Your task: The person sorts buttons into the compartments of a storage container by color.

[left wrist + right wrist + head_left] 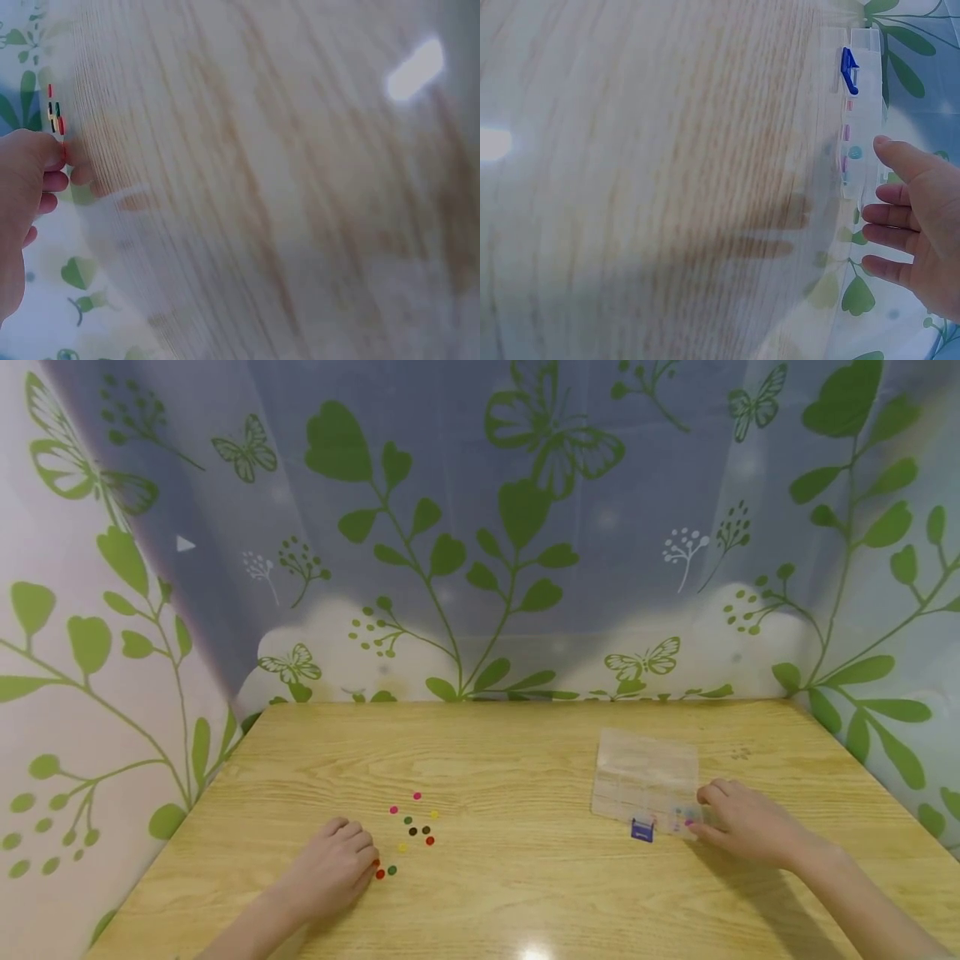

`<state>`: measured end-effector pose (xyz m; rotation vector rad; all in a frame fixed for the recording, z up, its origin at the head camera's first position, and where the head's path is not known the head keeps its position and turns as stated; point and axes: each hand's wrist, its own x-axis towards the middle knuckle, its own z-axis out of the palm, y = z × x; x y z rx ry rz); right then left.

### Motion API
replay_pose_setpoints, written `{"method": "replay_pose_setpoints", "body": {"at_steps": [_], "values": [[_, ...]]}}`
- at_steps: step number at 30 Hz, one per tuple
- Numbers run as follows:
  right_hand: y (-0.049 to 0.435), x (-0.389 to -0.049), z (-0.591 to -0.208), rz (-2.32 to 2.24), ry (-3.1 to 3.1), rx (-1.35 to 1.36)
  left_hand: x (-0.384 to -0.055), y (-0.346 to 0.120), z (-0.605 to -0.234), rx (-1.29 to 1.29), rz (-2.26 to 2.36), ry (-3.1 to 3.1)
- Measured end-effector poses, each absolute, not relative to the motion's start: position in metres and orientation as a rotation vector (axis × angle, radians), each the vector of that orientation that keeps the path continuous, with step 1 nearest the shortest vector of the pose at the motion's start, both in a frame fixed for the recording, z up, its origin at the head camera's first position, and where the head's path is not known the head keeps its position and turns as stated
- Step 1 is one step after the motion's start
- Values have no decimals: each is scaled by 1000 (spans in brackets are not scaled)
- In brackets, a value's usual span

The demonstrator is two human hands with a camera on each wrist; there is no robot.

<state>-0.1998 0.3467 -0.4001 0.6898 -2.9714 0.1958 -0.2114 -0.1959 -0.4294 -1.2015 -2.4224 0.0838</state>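
My left hand [333,868] is low over the table, left of a scatter of small coloured discs [412,832]. Its thumb and finger pinch a red disc [64,154], mostly hidden by the fingertips. Another red disc [380,874] and a green disc [392,870] lie just beside them. My right hand [750,822] is at the right end of a clear plastic box [626,789], fingers spread and nearly straight. Its thumb tip is right at the box's edge in the right wrist view. Several pink and teal pieces [846,133] show through the box wall.
A blue latch [642,830] sticks out at the box's front. The wooden table [517,777] runs back to a patterned curtain [465,527], which also hangs on both sides. Black, yellow and pink discs lie among the scatter.
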Motion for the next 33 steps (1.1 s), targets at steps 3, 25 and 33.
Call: {"method": "replay_pose_setpoints", "body": {"at_steps": [3,25,33], "values": [[347,-200,-400,197,-2971,695,-213,-194,-430,-1193,128,-2420],[346,-198,-399,214,-2968,684,-228,-177,-421,-1160,16,-2264],[346,-199,-399,198,-2951,690,-238,-163,-410,-1184,50,-2178]]}}
